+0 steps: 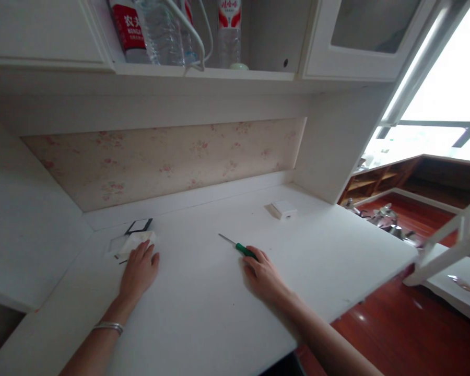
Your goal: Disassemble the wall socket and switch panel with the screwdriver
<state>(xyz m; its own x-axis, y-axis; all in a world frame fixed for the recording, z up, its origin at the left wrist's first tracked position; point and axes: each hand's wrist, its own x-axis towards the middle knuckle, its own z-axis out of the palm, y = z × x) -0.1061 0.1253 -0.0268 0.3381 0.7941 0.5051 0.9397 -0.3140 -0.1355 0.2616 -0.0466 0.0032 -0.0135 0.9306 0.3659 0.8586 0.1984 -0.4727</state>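
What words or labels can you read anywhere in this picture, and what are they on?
"农夫", with "NONG" beneath it and the rest cut off: red label of the left bottle on the shelf.
Red characters on the red-and-white label of the right bottle: too blurred to read.
Screwdriver, small white box, white cover piece: no writing shows.
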